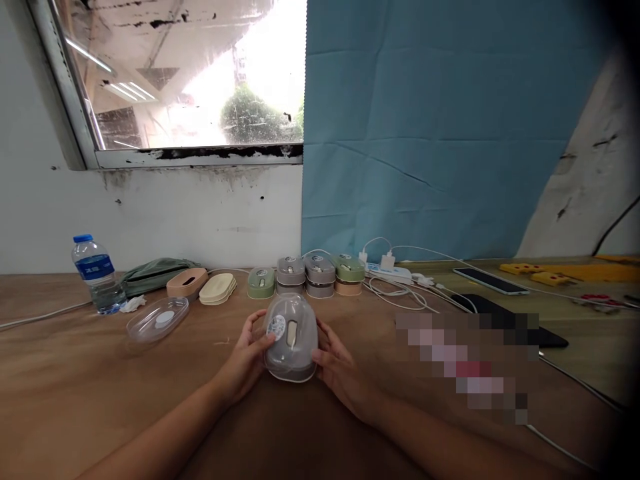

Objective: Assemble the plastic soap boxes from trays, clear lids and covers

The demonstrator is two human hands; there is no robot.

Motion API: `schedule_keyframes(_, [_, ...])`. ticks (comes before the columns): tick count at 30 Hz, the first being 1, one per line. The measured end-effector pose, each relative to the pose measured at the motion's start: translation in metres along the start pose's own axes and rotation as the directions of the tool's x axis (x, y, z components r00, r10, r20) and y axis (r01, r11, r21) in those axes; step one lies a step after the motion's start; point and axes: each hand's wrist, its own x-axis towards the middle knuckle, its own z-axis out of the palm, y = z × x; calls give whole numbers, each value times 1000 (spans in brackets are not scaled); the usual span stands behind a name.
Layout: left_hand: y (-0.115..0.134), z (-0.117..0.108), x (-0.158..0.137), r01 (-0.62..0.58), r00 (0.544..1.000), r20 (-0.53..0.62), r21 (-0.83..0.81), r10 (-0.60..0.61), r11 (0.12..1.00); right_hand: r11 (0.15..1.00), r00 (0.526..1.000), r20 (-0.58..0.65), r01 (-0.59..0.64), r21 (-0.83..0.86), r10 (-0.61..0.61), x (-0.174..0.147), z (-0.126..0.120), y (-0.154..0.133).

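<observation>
Grey tissue-box-style container [299,350], one, under a clear domed cover with a round printed sticker; at front centre of the brown surface [150,413], between the two hands; whether its base touches the surface cannot be told.

Left hand [251,350]: clasped on the container's left side, thumb at the sticker.

Right hand [341,365]: clasped on its right side, thumb against the cover.

Behind, in a row near the wall [240,230], left to right: single green container [260,285]; two stacks of grey containers [305,289], side by side; one green-over-peach stack [349,270].

Left of the row: cream lids [216,291], stacked; peach container [185,285], slotted; loose clear cover [145,325], in front of it; green pouch [145,277]; water bottle [103,293], blue cap, upright, partly filled.

Right: white power strip [400,273] with plugs and cables; phone [490,280], lying flat.
</observation>
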Motion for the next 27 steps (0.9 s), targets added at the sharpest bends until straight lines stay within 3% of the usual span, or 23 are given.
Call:
schedule_keyframes(8, [-7,4,1,-20,998,-49,125,27,992,994,987,-146,-60,94,73,0,8,3])
schedule_keyframes(15, [-11,10,-3,-41,995,-81,220,60,975,997,947,-312,-66,40,75,-3,12,5])
schedule_keyframes(27, [-13,-2,-3,-41,994,107,37,37,998,998,937,-344,-61,18,64,0,5,8])
